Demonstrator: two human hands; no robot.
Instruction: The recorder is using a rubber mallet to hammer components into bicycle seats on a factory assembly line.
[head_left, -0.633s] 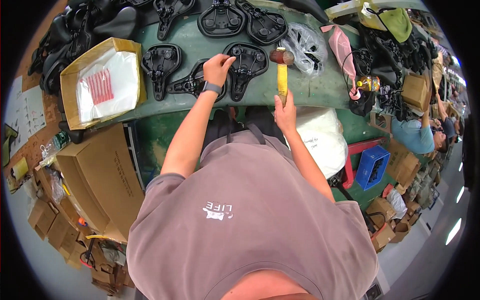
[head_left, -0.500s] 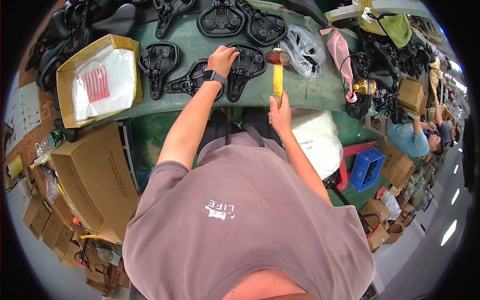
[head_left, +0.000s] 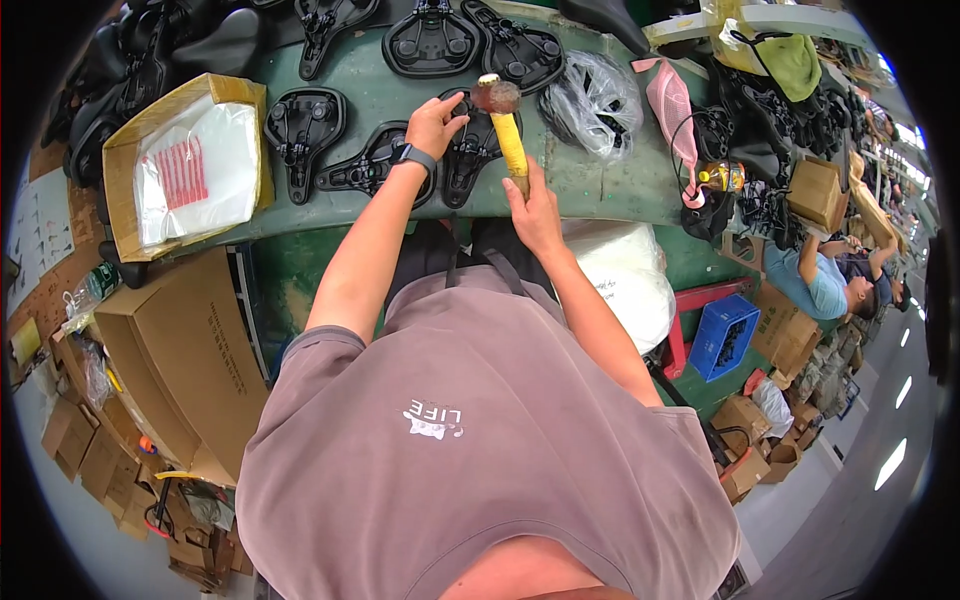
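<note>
My right hand (head_left: 535, 213) is closed round the lower end of a hammer's yellow-wrapped handle. The hammer (head_left: 509, 143) has a worn reddish-brown head, which hangs over an upturned black bicycle saddle (head_left: 462, 172) and hides part of it. My left hand (head_left: 432, 128), with a dark watch on its wrist, is over that saddle's left side, thumb and forefinger apart and nothing visible between them. Just left, another upturned saddle (head_left: 358, 172) lies partly beneath my left wrist. A further saddle (head_left: 303, 130) lies underside up beyond it.
More upturned saddles (head_left: 432, 42) line the far side of the green table (head_left: 590, 190). A carton (head_left: 112, 190) of white plastic bags stands left; clear plastic wrap (head_left: 600, 105) and a pink cloth item (head_left: 672, 105) lie right. A blue crate (head_left: 725, 338) is below right. Other people (head_left: 805, 275) are at far right.
The hammer has swung left from beside the saddle to over it, its head now tilted left. My left thumb and forefinger have parted from their pinch, and that hand has drawn slightly left.
</note>
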